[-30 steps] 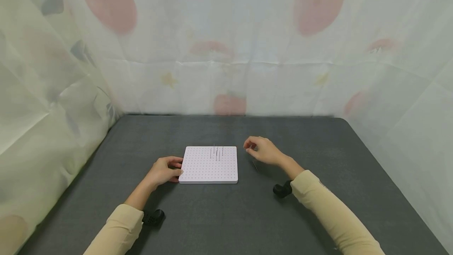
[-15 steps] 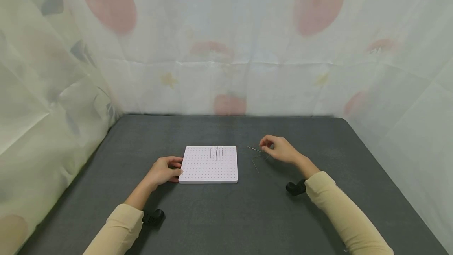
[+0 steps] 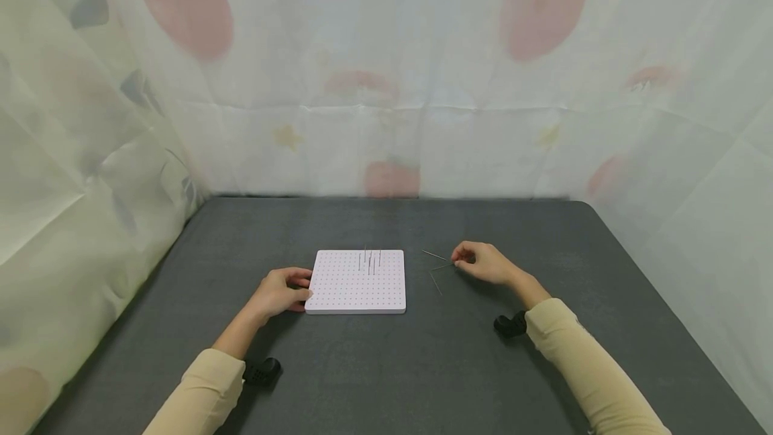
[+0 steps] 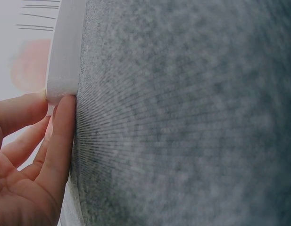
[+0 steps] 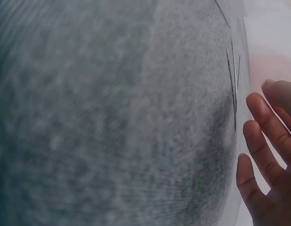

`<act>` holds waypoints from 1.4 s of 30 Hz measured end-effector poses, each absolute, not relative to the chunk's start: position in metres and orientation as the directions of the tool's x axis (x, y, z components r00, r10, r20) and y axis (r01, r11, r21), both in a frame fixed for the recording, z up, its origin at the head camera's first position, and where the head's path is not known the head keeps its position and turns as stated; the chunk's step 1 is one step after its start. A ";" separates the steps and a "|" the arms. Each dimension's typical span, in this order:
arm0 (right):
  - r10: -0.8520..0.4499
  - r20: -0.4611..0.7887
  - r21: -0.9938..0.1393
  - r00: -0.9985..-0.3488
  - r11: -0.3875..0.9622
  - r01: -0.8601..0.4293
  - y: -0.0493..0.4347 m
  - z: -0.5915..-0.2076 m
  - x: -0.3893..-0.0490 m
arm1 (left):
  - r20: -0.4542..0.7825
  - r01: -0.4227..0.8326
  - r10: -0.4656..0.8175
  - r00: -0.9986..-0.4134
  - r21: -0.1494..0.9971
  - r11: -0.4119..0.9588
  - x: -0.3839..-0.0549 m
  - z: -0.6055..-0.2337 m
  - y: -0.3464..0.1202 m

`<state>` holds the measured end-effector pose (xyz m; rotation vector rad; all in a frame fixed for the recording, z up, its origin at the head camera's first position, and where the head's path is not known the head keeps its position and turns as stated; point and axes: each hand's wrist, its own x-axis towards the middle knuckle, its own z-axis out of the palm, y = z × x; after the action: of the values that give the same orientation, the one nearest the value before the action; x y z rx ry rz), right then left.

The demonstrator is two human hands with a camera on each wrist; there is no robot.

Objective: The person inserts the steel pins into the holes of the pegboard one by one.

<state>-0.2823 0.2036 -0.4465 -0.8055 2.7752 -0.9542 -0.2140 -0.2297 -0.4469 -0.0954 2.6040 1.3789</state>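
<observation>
In the head view, my left hand (image 3: 278, 295) grips the left edge of a white board (image 3: 356, 294) dotted with rows of small holes. The left wrist view shows the thumb on the board's top face and fingers (image 4: 62, 136) against its side and underside. Several thin metal needles (image 3: 370, 263) stand upright near the board's back. My right hand (image 3: 486, 264) is low over the table to the right, fingertips right at the end of a loose needle (image 3: 443, 266). Whether it pinches one I cannot tell. In the right wrist view, its fingers (image 5: 261, 150) are bent beside the needles.
More loose needles lie between the board and my right hand, one angled toward the back (image 3: 433, 255) and one nearer (image 3: 435, 283). The dark grey table (image 3: 374, 368) ends at a fruit-patterned curtain (image 3: 386, 139). Black wrist devices (image 3: 510, 325) hang below both sleeves.
My right hand has moved right from beside the board, then slightly down and toward me, uncovering the loose needles. My left hand and the board have stayed put.
</observation>
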 end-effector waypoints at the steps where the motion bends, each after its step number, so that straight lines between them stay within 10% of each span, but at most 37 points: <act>1: -0.515 0.076 -0.595 -0.854 0.664 -0.453 0.204 -0.447 -0.283 | -0.199 -0.146 0.033 -0.979 0.812 0.566 -0.214 -0.447 -0.230; 42: -0.565 0.053 -0.525 -0.824 0.686 -0.504 0.208 -0.458 -0.287 | -0.200 -0.150 0.027 -0.979 0.810 0.566 -0.213 -0.445 -0.228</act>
<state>-0.2871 0.2081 -0.4585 -0.8846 2.7798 -0.8135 -0.2132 -0.2282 -0.4451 -0.1029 2.6079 1.3764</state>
